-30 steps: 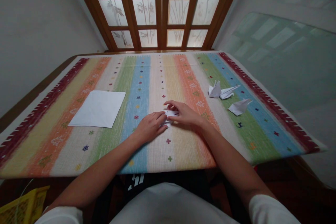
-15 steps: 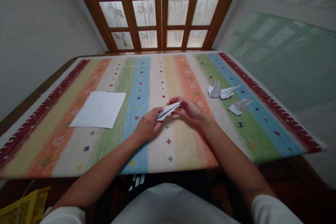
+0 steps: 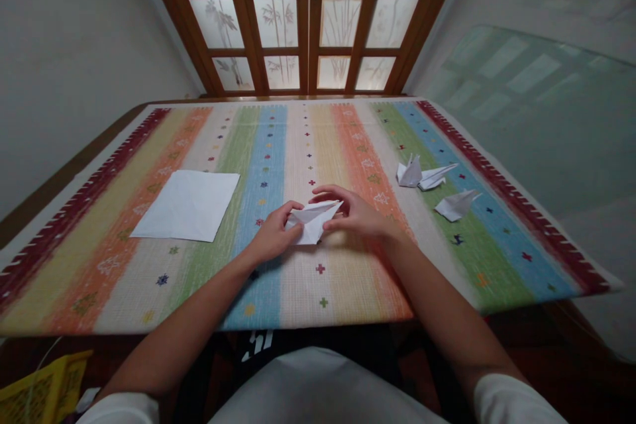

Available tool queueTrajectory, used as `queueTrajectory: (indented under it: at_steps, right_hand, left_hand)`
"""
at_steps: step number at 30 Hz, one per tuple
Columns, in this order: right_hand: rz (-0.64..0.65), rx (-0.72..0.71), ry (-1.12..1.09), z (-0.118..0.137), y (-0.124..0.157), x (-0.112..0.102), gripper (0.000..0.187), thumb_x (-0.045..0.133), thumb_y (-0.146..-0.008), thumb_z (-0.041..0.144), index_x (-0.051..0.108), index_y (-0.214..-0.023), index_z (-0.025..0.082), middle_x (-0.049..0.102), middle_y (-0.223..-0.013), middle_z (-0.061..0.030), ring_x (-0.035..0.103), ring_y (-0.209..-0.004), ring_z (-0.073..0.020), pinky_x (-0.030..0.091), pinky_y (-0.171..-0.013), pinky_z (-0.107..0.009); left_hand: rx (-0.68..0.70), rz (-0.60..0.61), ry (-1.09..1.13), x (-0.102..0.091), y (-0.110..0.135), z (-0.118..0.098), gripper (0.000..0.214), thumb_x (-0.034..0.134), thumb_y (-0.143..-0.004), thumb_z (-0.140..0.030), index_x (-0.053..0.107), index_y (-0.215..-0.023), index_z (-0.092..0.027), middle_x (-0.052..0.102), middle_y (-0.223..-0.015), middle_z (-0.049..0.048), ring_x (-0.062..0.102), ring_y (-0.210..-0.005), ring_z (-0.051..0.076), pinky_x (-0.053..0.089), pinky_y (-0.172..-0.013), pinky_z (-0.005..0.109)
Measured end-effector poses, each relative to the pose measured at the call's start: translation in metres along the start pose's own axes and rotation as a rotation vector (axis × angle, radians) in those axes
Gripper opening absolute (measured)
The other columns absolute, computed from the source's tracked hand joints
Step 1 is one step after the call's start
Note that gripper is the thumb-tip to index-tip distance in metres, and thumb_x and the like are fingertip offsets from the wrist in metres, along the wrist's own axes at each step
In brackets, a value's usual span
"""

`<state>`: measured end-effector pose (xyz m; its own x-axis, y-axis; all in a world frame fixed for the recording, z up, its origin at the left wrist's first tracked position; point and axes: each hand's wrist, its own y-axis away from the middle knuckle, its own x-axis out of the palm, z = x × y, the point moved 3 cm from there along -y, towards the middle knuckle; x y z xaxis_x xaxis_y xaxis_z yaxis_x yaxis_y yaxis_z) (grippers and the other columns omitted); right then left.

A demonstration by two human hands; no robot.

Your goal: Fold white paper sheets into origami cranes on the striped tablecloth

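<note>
Between my hands, above the striped cloth, is a piece of folded white paper (image 3: 313,220), spread wider at the bottom with pointed ends. My left hand (image 3: 274,230) pinches its left end, thumb in front and fingers behind. The thumb of my right hand (image 3: 358,215) rests at the paper's right side, and its fingers curl behind the pointed tip, partly hidden. Off to the right lie three folded paper cranes: one with a raised point (image 3: 409,173), a slim one (image 3: 435,177) touching or close beside it, and one (image 3: 454,207) nearer me.
White square paper (image 3: 186,205) lies flat on the left of the striped tablecloth (image 3: 298,291). A yellow plastic crate (image 3: 47,387) stands below the table's near left corner. Wooden doors with frosted panes (image 3: 311,20) close off the far side, and a glass panel (image 3: 536,112) leans at the right.
The folded paper has turned from a narrow, slanted shape to a wider face toward me. My left hand has shifted slightly left, and my right thumb has come to the paper's front.
</note>
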<state>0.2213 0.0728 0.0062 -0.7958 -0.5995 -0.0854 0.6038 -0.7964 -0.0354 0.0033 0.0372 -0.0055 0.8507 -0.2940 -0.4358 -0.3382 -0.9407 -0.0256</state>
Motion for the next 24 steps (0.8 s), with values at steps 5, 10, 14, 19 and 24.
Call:
queueTrajectory:
  at_steps: [5,10,14,19,24]
  right_hand:
    - [-0.038,0.037,0.163,-0.008,-0.002,-0.002,0.053,0.090,-0.071,0.028,0.071,-0.121,0.024,0.075,-0.123,-0.0089,0.072,-0.111,-0.0275,0.058,-0.096,-0.041]
    - [-0.073,-0.045,0.242,0.002,0.001,-0.002,0.047,0.082,-0.084,0.035,0.068,-0.129,0.025,0.074,-0.124,-0.0098,0.073,-0.105,-0.0236,0.060,-0.091,-0.040]
    - [0.041,-0.105,0.410,0.009,0.005,0.009,0.032,0.080,-0.086,0.031,0.074,-0.117,0.024,0.076,-0.118,-0.0073,0.072,-0.096,-0.0207,0.059,-0.089,-0.037]
    - [0.045,-0.082,0.528,-0.001,0.003,0.015,0.022,0.073,-0.085,0.019,0.073,-0.107,0.021,0.075,-0.105,-0.0058,0.067,-0.083,-0.0181,0.054,-0.078,-0.032]
    - [0.051,-0.003,0.537,-0.009,0.000,0.016,0.006,0.065,-0.094,0.024,0.069,-0.095,0.019,0.071,-0.085,-0.0032,0.063,-0.074,-0.0178,0.048,-0.071,-0.031]
  left_hand:
    - [0.021,0.004,-0.079,-0.001,-0.001,-0.006,0.030,0.059,-0.095,-0.041,0.071,-0.109,-0.017,0.075,-0.089,0.0052,0.065,-0.076,0.019,0.049,-0.068,0.030]
    - [0.024,0.055,-0.167,0.003,-0.002,-0.002,0.025,0.061,-0.095,-0.037,0.073,-0.103,-0.017,0.074,-0.081,0.0041,0.062,-0.069,0.018,0.044,-0.063,0.029]
    - [0.091,0.060,-0.238,0.009,0.001,-0.001,0.024,0.064,-0.094,-0.031,0.072,-0.113,-0.019,0.073,-0.082,0.0025,0.062,-0.068,0.018,0.045,-0.066,0.029]
    - [0.146,0.040,-0.331,0.015,0.004,0.001,0.027,0.067,-0.093,-0.028,0.058,-0.118,-0.021,0.073,-0.096,0.0035,0.065,-0.075,0.018,0.049,-0.072,0.031]
    - [0.162,0.015,-0.602,0.021,0.007,-0.001,0.024,0.062,-0.099,-0.030,0.054,-0.119,-0.020,0.072,-0.111,0.0109,0.069,-0.083,0.023,0.049,-0.068,0.032]
